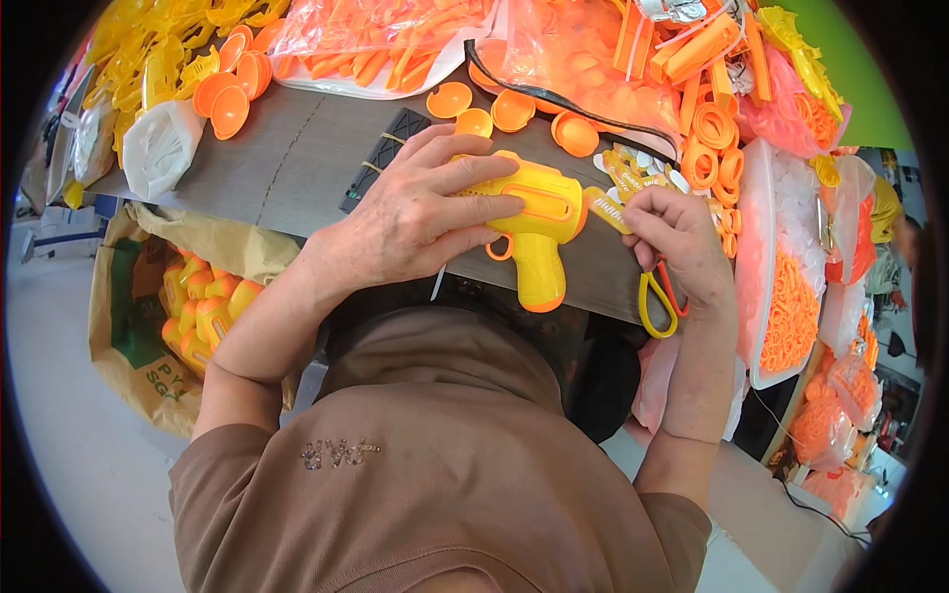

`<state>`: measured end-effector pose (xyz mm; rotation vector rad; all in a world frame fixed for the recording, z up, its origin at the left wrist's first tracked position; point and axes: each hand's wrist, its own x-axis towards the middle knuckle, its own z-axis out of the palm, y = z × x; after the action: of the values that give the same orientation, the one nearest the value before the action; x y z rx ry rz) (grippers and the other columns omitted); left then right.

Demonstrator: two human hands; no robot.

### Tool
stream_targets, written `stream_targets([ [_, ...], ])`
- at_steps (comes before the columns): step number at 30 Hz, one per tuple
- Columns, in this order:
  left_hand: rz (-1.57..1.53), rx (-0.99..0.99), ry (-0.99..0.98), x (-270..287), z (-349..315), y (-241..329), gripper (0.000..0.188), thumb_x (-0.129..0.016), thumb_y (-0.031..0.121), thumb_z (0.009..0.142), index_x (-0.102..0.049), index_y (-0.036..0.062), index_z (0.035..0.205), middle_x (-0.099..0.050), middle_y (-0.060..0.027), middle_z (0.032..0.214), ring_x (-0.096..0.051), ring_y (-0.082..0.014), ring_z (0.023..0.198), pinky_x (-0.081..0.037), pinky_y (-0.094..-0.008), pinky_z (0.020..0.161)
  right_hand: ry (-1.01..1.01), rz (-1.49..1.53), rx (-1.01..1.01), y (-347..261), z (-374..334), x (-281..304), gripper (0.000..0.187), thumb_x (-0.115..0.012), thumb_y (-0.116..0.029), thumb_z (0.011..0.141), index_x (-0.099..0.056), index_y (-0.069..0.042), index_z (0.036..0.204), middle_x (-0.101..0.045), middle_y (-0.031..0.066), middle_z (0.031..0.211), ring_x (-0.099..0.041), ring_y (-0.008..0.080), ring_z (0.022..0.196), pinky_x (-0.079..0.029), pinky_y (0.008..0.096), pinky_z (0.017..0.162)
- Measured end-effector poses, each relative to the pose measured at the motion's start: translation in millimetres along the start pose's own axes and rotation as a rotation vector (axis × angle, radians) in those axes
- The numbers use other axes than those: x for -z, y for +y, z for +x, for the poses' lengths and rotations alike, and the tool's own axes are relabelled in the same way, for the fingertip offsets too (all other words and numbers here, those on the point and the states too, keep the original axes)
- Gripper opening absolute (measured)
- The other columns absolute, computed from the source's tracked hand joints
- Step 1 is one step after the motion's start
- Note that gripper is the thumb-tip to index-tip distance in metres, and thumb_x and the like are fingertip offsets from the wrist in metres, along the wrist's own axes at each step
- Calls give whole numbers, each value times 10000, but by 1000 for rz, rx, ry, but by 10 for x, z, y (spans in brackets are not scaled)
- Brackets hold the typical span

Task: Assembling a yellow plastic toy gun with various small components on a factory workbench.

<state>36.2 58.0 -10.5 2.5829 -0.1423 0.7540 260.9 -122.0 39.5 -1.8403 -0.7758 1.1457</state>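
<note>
A yellow toy gun (539, 259) with orange edging and an orange ring at its trigger lies at the table's near edge, its grip pointing toward me. My left hand (400, 217) is laid over its left part with the fingers wrapped on the body. Just right of the gun, my right hand (682, 242) pinches a small printed sticker (605, 206) between thumb and fingers, close to the gun's right end. Under that hand hang scissors (652, 304) with one yellow and one red handle loop; their blades are hidden. Behind lies a pile of similar stickers (633, 170).
Orange cup-shaped parts (512, 111) and a dark block (388, 156) lie beyond my left hand. Bags of orange parts (381, 44) line the back. A white tray (756, 247) of orange rings stands right. A paper bag (119, 336) of yellow-orange pieces stands lower left.
</note>
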Motion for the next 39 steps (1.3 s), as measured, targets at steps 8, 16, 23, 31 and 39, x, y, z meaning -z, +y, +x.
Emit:
stream_targets([
  [8,-15,-9,-5,-76,-46,-53,347,-702,136,756,-653,71,1093,-584,-89,1206,-539,-315,1075,-423,-468,926,-234,-211,-87,-128,182,-113,182,-619,-196,849,-604,-28,780,-550,-9,617,-477,27,489,-348,174,439],
  [16,11,-16,13,-103,-59,-65,324,-687,150,765,-657,122,1087,-565,-59,1198,-534,-272,1060,-410,-432,908,-8,-167,79,-5,79,-236,196,-659,-102,808,-577,-20,966,-577,33,829,-537,69,667,-440,197,584],
  [23,13,-23,15,-111,-83,-84,355,-694,144,753,-655,123,1105,-566,-61,1201,-537,-280,1056,-412,-432,902,272,-384,744,470,-13,-414,441,-715,67,714,-556,-9,1118,-599,81,1023,-590,173,909,-479,259,814],
  [31,3,-31,31,-133,-81,-100,368,-700,155,750,-655,124,1114,-575,-62,1197,-543,-276,1052,-414,-434,898,349,-448,886,503,46,-463,403,-706,67,731,-567,-9,1102,-639,102,987,-620,186,894,-484,282,820],
  [39,-54,-17,41,-115,-76,-103,335,-708,157,770,-670,111,1100,-592,-84,1218,-555,-308,1063,-426,-447,889,287,-554,865,296,116,-505,529,-720,62,705,-527,-23,1190,-676,94,978,-622,202,947,-457,325,903],
])
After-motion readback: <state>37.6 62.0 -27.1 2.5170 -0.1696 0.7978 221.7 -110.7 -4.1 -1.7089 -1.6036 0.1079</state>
